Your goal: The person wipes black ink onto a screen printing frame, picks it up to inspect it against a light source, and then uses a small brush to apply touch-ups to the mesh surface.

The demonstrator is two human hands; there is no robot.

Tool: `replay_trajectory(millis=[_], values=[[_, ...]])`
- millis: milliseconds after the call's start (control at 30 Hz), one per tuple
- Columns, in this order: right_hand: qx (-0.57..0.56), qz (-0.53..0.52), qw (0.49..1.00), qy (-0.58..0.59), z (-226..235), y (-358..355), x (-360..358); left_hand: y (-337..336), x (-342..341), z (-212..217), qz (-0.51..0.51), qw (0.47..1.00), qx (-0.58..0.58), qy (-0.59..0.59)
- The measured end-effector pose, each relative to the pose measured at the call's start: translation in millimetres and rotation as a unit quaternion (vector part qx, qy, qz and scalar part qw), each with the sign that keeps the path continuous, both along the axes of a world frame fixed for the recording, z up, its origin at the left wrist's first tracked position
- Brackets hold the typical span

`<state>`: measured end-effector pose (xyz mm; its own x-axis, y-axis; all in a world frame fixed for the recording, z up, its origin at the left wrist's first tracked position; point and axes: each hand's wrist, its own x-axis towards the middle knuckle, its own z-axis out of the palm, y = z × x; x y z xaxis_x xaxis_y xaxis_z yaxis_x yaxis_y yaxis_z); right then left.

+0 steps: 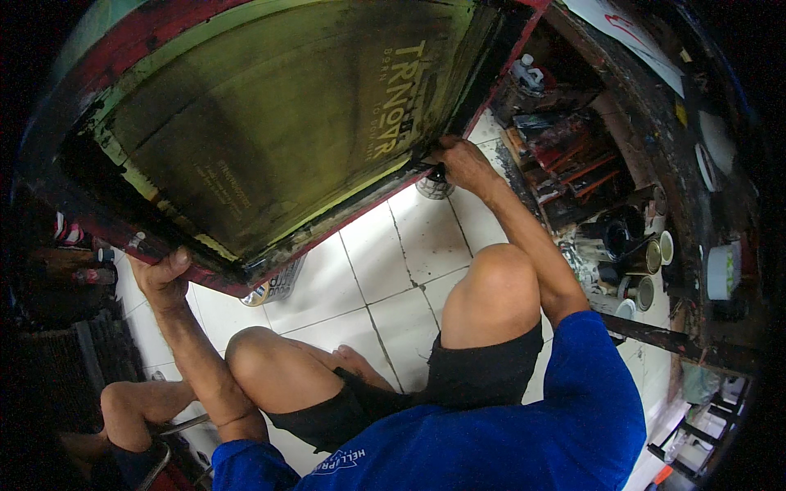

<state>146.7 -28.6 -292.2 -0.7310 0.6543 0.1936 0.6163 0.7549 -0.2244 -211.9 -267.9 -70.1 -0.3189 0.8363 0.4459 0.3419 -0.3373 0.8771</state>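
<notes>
A large screen-printing frame point(327, 233) with red, ink-stained edges tilts up in front of me. Its yellow-green mesh point(278, 106) carries pale lettering and is bordered by dark tape and smears. At the near left corner, my left hand point(166, 274) grips the edge, its thumb lying on the upper side. My right hand point(468, 170) is closed around the near right corner; its fingertips are partly hidden by the dark edge. Beneath the near edge, a can point(282, 286) with a printed side shows in part, and another small container point(435, 186) stands just under my right hand.
White floor tiles point(409, 307) lie below, between my bent knees. On the right, a dark shelf unit holds several open cans point(647, 258), stained tools point(573, 159) and a white bottle point(529, 74). Another person's bent leg point(139, 405) is close at the lower left.
</notes>
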Motion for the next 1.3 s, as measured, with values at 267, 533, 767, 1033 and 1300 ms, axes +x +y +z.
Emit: replay_trajectory(millis=[267, 533, 767, 1033, 1300], values=[[0.012, 0.033, 0.998, 0.056, 3, -6, 18, 1, -4, -3, 0.026, 0.999, 0.004, 0.028], [0.047, 0.036, 0.998, 0.030, 0, 1, 0, 3, 2, -2, 0.003, 0.999, 0.015, -0.031], [0.042, 0.028, 0.993, 0.105, 11, 2, 18, 2, -9, -5, -0.032, 0.998, 0.001, -0.049], [0.191, -0.084, 0.962, 0.178, 14, -22, -17, 5, -7, -3, -0.002, 0.998, -0.024, -0.066], [0.115, -0.008, 0.990, 0.081, -8, -27, -19, 9, -9, -6, 0.003, 0.992, -0.022, -0.124]])
